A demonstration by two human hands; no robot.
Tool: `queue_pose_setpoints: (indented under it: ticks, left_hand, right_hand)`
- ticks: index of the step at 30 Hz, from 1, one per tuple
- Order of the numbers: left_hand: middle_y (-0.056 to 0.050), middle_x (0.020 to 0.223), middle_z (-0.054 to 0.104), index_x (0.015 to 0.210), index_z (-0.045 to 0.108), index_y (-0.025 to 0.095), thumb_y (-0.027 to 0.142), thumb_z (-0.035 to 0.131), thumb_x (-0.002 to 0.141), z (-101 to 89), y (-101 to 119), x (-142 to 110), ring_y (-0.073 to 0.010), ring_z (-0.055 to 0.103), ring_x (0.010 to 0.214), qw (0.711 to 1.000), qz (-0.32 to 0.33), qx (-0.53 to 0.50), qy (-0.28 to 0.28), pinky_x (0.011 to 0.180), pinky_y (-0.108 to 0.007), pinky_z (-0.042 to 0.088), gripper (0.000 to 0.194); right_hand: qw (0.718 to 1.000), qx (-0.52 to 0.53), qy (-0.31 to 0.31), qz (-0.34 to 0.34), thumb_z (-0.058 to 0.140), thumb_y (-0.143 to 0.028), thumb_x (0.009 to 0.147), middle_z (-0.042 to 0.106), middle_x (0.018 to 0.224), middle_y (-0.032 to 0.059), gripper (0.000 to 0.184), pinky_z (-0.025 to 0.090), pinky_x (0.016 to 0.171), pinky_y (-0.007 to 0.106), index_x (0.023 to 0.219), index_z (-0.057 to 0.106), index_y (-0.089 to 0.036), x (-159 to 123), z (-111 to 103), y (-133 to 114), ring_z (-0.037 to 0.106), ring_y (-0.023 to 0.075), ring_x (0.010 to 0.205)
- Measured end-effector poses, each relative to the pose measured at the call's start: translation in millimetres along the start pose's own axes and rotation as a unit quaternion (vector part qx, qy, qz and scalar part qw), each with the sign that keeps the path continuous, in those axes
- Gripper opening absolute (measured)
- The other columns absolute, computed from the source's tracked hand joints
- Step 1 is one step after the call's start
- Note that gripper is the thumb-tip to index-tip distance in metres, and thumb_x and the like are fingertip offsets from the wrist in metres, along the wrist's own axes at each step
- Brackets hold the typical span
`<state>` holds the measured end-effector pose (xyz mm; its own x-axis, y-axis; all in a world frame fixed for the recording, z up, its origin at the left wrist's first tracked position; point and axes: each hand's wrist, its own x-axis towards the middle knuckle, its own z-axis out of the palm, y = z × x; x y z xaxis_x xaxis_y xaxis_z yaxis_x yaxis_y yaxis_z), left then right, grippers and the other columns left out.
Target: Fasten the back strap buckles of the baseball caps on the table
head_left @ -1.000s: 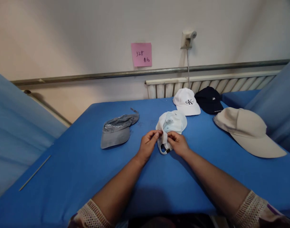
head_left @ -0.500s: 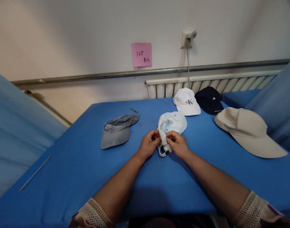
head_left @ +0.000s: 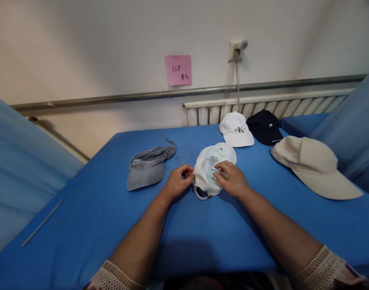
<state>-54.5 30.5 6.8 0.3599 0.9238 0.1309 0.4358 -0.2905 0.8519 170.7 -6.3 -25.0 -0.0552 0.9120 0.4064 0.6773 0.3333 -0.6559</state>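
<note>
A pale, bluish-white baseball cap lies on the blue-covered table, brim pointing away to the upper right and its back strap with a dark buckle towards me. Thumb and fingers of my left hand are closed on the cap's left edge. Over its right side is my right hand, thumb and forefinger apart with nothing between them; whether the fingertips touch the fabric is hard to tell. To the left sits a grey cap with white lettering, its strap end sticking out behind.
At the back right are a white cap with black letters and a navy cap. A large beige cap lies to the right. A thin stick rests near the left edge. Behind run a radiator and a metal rail.
The cap's folded back has opened out and its crown looks fuller. My left hand has shifted slightly left, and my right hand's fingers have parted from the fold.
</note>
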Motion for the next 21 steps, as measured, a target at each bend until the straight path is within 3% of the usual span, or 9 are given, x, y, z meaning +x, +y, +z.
queue_pose_setpoints:
  ticks: [3, 5, 11, 15, 18, 21]
  left_hand:
    - [0.001, 0.069, 0.059, 0.078, 0.063, 0.016, 0.026, 0.060, 0.070, 1.9, -3, 0, -0.0121, 0.051, 0.064, 1.000, 0.000, 0.002, -0.006, 0.063, -0.024, 0.041, 0.013]
    - [0.001, 0.070, 0.060, 0.080, 0.063, 0.016, 0.025, 0.059, 0.070, 3.0, -5, 1, -0.0120, 0.051, 0.064, 1.000, 0.002, 0.003, -0.005, 0.063, -0.024, 0.041, 0.014]
    - [0.001, 0.068, 0.060, 0.080, 0.064, 0.015, 0.024, 0.058, 0.070, 6.2, -4, 0, -0.0120, 0.051, 0.062, 1.000, 0.005, 0.010, -0.003, 0.062, -0.024, 0.041, 0.014]
    - [0.001, 0.069, 0.059, 0.080, 0.063, 0.016, 0.023, 0.057, 0.070, 4.7, -4, 0, -0.0121, 0.050, 0.062, 1.000, 0.010, 0.019, 0.004, 0.060, -0.024, 0.039, 0.014]
    - [0.003, 0.065, 0.055, 0.075, 0.061, 0.017, 0.022, 0.055, 0.069, -0.3, -7, 1, -0.0118, 0.048, 0.061, 0.998, 0.012, 0.052, 0.028, 0.059, -0.024, 0.037, 0.010]
    - [0.004, 0.063, 0.052, 0.073, 0.058, 0.017, 0.023, 0.054, 0.069, -5.9, -10, 3, -0.0114, 0.046, 0.059, 0.994, 0.009, 0.086, 0.068, 0.058, -0.024, 0.036, 0.008]
  right_hand:
    - [0.986, -0.109, -0.128, 0.016, 0.062, -0.032, 0.081, 0.065, 0.103, 0.0078, 0.029, 0.042, 0.080, 0.030, 0.108, 0.062, -0.019, 3, 4, 1, 0.059, 0.0212, 0.094]
    - [0.969, -0.169, -0.179, 0.026, 0.061, -0.032, 0.082, 0.065, 0.101, 0.0093, 0.026, 0.041, 0.077, 0.029, 0.104, 0.064, -0.018, 5, 6, -3, 0.060, 0.0223, 0.094]
    - [0.943, -0.252, -0.219, 0.004, 0.048, -0.020, 0.088, 0.068, 0.094, 0.0108, 0.017, 0.038, 0.073, 0.030, 0.091, 0.064, -0.016, 6, 13, -9, 0.061, 0.0223, 0.089]
    - [0.961, -0.229, -0.152, -0.014, 0.047, -0.020, 0.088, 0.067, 0.088, 0.0105, 0.015, 0.039, 0.072, 0.030, 0.087, 0.061, -0.016, 3, 11, -4, 0.061, 0.0222, 0.083]
    - [0.992, -0.125, -0.011, -0.017, 0.047, -0.022, 0.089, 0.064, 0.085, 0.0075, 0.012, 0.041, 0.072, 0.030, 0.086, 0.057, -0.018, 0, 3, 1, 0.059, 0.0202, 0.080]
    - [0.990, 0.003, 0.134, -0.041, 0.046, -0.023, 0.090, 0.060, 0.081, 0.0042, 0.010, 0.043, 0.073, 0.030, 0.085, 0.054, -0.020, -1, -7, 3, 0.057, 0.0178, 0.076]
